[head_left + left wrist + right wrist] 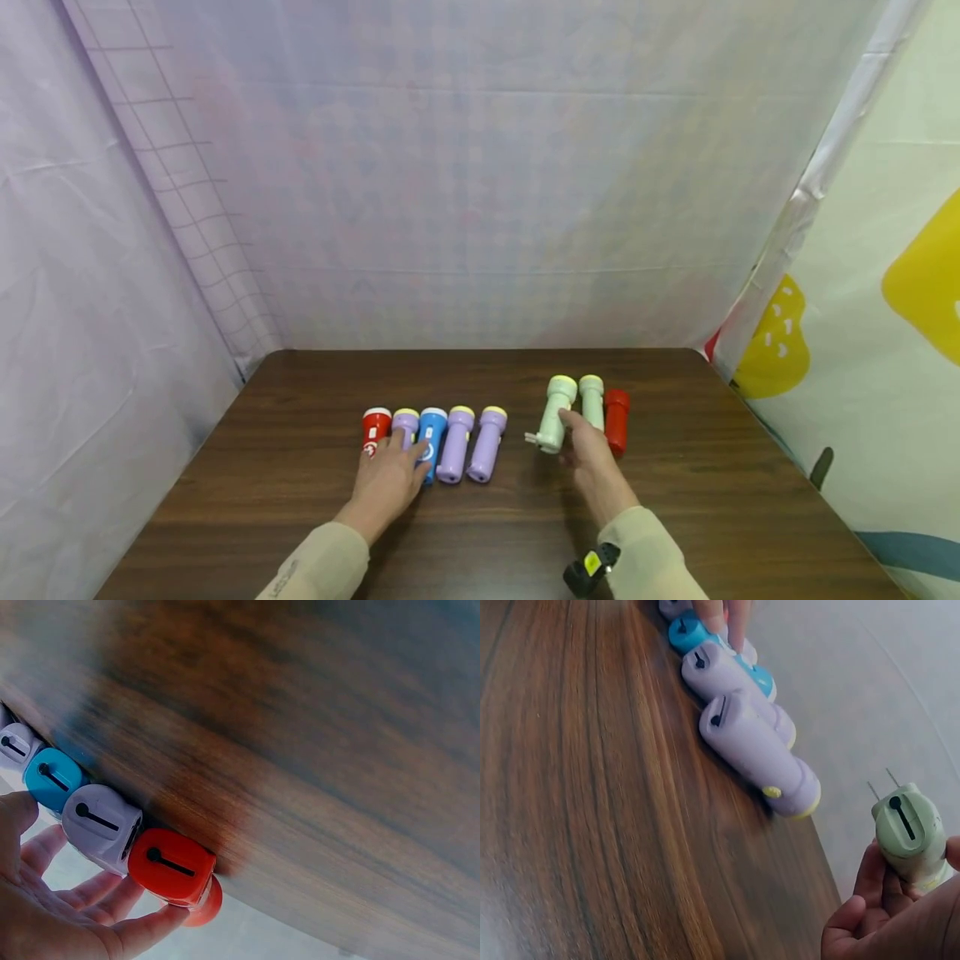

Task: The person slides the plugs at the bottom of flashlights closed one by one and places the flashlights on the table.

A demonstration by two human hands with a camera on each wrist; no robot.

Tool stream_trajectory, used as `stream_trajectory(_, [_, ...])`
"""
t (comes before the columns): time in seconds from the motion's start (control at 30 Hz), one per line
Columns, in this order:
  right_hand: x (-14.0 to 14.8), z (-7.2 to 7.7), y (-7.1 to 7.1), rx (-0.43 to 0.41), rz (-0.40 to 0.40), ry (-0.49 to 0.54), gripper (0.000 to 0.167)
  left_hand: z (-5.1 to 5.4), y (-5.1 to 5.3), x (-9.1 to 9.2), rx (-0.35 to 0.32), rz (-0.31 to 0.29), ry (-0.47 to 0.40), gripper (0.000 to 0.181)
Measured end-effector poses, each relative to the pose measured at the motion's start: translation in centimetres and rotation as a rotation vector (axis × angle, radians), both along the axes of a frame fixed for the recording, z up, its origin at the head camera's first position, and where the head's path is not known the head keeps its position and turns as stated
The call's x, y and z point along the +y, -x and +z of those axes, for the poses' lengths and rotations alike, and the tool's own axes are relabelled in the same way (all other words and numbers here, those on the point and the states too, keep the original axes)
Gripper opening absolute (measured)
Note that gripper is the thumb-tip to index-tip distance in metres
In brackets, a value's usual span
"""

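My right hand [594, 467] grips a pale green flashlight [553, 421], its thumb on the side. In the right wrist view this green flashlight [907, 825] shows two thin metal prongs sticking out of its tail. My left hand [384, 485] lies over the left end of a row, its fingers spread and relaxed. They touch a red flashlight [375, 423], a purple flashlight [406, 420] and a blue flashlight [432, 427]. The left wrist view shows the tail of the red flashlight [171, 862] near the little finger.
Two more purple flashlights, one inner [455, 446] and one outer [490, 442], continue the row beside the blue one. Right of the held flashlight lie another pale green flashlight [592, 402] and a dark red flashlight [617, 421]. The brown wooden table [480, 533] ends at a hanging cloth [480, 208].
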State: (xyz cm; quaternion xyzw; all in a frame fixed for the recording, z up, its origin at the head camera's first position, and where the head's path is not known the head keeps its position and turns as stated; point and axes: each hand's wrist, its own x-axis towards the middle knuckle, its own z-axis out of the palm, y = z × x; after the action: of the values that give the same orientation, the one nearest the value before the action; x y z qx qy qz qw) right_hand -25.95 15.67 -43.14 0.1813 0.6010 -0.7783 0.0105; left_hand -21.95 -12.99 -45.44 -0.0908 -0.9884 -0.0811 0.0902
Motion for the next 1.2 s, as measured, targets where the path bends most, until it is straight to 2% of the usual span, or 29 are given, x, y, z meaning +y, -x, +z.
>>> stream_trajectory(0.2, [-0.9,0.0,-0.3,0.036,0.078,0.059,0.024,0.1,0.1,-0.1,-0.001,0.0,-0.006,0.04])
stream_trajectory(0.47, [-1.2,0.1,-0.5,0.005,0.16,0.109,0.032,0.3,0.0,0.0,-0.02,-0.003,0.008,0.041])
stream_trajectory(0.8, [-1.6,0.3,-0.3,-0.001,0.123,0.104,0.03,0.3,0.1,0.0,-0.043,0.004,0.009,0.041])
stream_trajectory(1.0, [-2.0,0.2,-0.5,-0.011,0.112,0.096,0.018,0.5,0.2,0.1,-0.06,0.016,0.02,0.044])
stream_trajectory(1.2, [-2.1,0.0,-0.5,-0.044,0.09,0.109,0.018,0.6,0.3,0.3,-0.017,-0.003,0.028,0.042])
